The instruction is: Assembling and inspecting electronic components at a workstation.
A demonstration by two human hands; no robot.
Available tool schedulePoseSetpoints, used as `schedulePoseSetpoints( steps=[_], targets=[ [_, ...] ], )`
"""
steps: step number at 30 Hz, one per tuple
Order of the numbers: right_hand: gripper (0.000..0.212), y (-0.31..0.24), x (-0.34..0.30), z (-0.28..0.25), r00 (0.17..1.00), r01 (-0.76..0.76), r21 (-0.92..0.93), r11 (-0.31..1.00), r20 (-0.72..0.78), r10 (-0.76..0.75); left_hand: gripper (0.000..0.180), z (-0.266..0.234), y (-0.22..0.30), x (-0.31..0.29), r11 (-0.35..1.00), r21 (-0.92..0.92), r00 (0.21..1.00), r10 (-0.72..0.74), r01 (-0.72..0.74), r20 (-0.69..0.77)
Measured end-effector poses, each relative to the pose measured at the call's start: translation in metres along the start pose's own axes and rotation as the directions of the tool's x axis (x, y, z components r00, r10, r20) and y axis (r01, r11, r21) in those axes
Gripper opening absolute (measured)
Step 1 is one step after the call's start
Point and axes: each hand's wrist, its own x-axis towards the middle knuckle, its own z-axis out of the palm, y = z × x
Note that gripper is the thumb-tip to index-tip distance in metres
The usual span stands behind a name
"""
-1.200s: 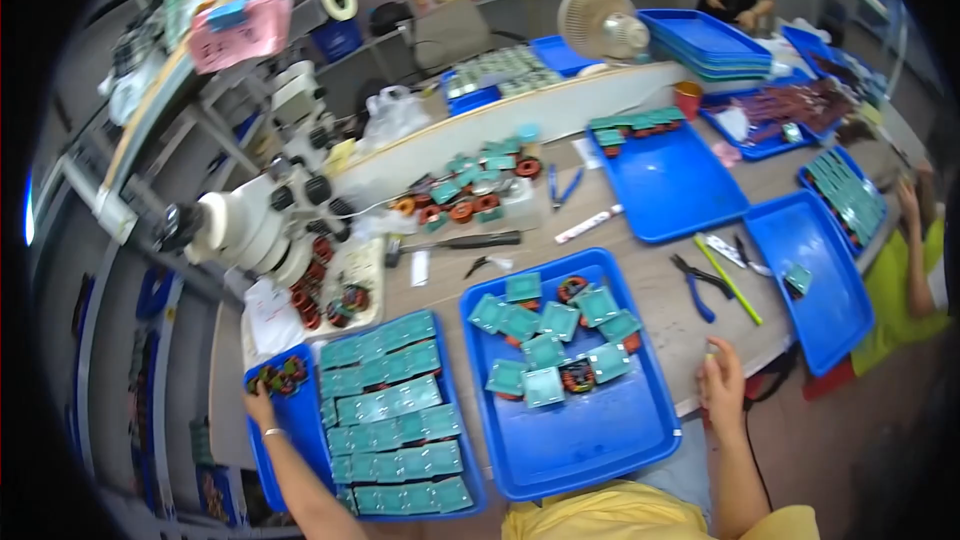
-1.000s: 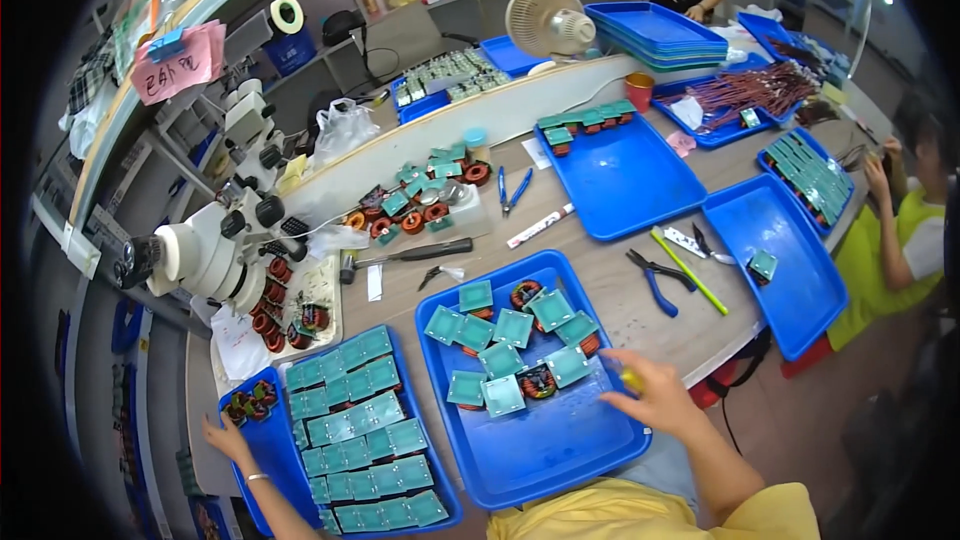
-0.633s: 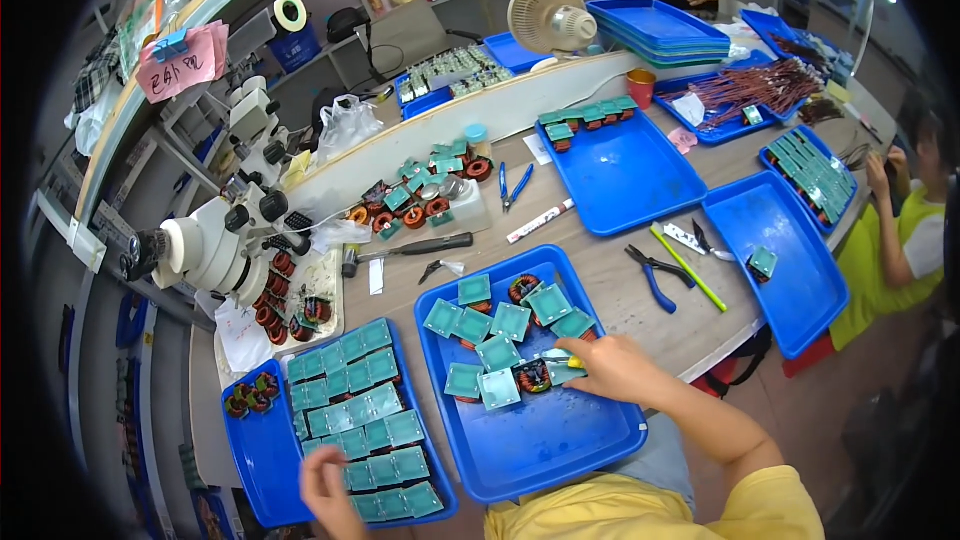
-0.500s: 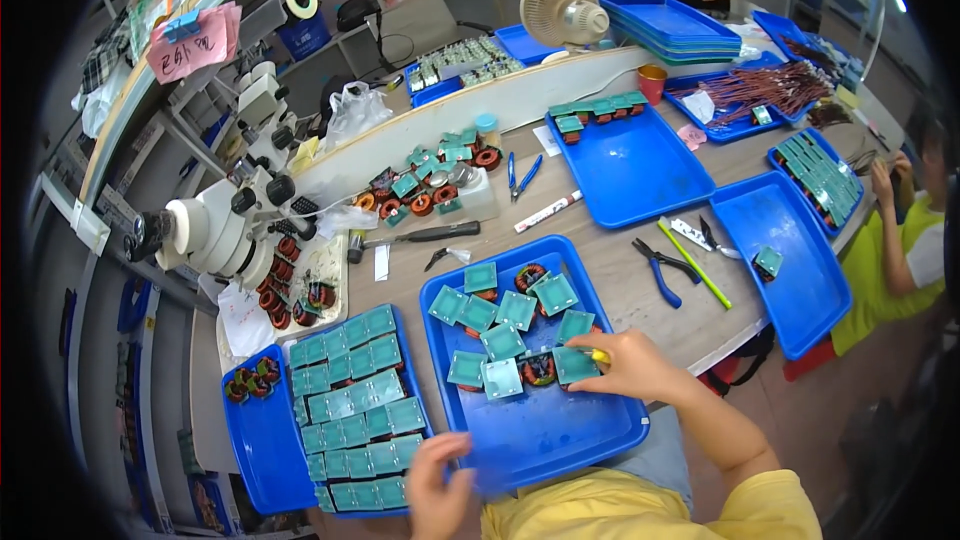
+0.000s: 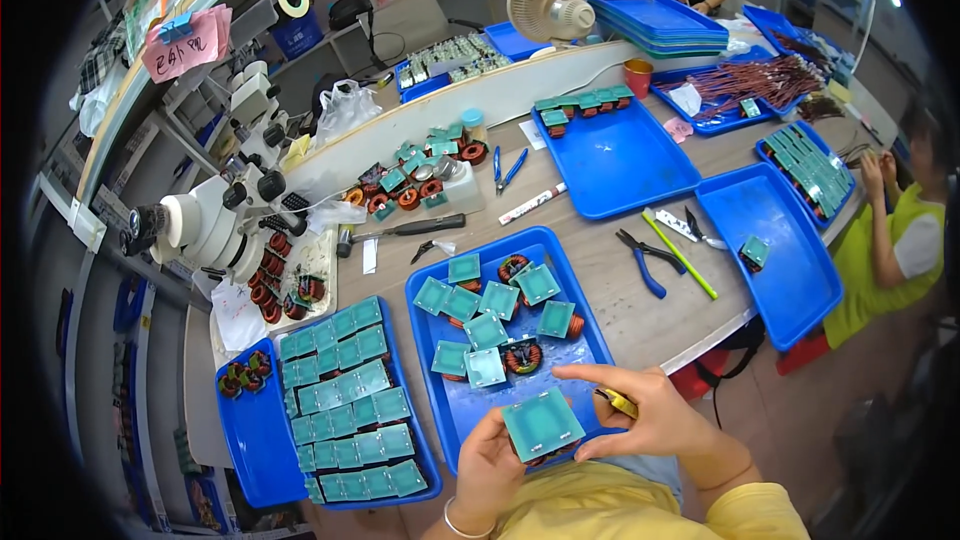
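My left hand (image 5: 486, 470) grips a coil with a square green circuit board (image 5: 543, 424) on top. It is held over the near edge of the middle blue tray (image 5: 455, 418), board side up. Beside it, my right hand (image 5: 660, 418) has thumb and forefinger spread apart. Its other fingers are curled round a small yellow-and-black tool (image 5: 620, 401), whose kind I cannot make out. In the tray lie several more board-topped coils (image 5: 486, 330), some tipped so that the red-brown copper winding (image 5: 522, 357) shows.
A blue tray of boards in rows (image 5: 345, 395) stands left of the middle tray. Beyond lie black-and-blue pliers (image 5: 648, 262), a green stick (image 5: 684, 258), a marker (image 5: 532, 204) and a hammer (image 5: 410, 228). A microscope (image 5: 215, 225) stands left; a co-worker (image 5: 895, 230) sits right.
The right hand has lifted a board-topped coil from the tray's right side toward me. My left hand has come in and now holds it; the right fingers have opened off it.
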Motion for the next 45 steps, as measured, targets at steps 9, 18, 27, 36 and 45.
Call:
schedulePoseSetpoints(
  steps=[9, 18, 27, 36, 45],
  targets=[
    [0.055, 0.004, -0.002, 0.01, 0.996, 0.046, 0.124, 0.991, -0.082, -0.036, 0.06, -0.004, 0.004, -0.005, 0.988, -0.067, 0.986, -0.132, 0.139, 0.099],
    [0.046, 0.012, -0.004, 0.011, 0.993, 0.002, 0.014, 1.0, -0.114, -0.001, 0.056, -0.01, 0.0, -0.005, 0.915, -0.284, 0.944, -0.217, 0.285, 0.248],
    [0.035, 0.002, -0.01, 0.006, 0.97, 0.208, -0.091, 0.974, -0.11, -0.218, 0.059, -0.002, 0.008, -0.003, 0.995, -0.043, 0.972, -0.083, 0.095, 0.222],
    [0.038, -0.008, -0.022, -0.006, 0.952, 0.306, -0.13, 0.943, 0.038, -0.304, 0.067, 0.006, 0.02, -0.004, 0.996, -0.086, 0.983, 0.041, -0.026, 0.181],
    [0.03, -0.014, -0.017, -0.001, 0.969, 0.244, -0.222, 0.944, 0.082, -0.231, 0.068, 0.003, 0.017, -0.008, 0.962, 0.192, 0.971, 0.158, -0.192, 0.18]
  ],
)
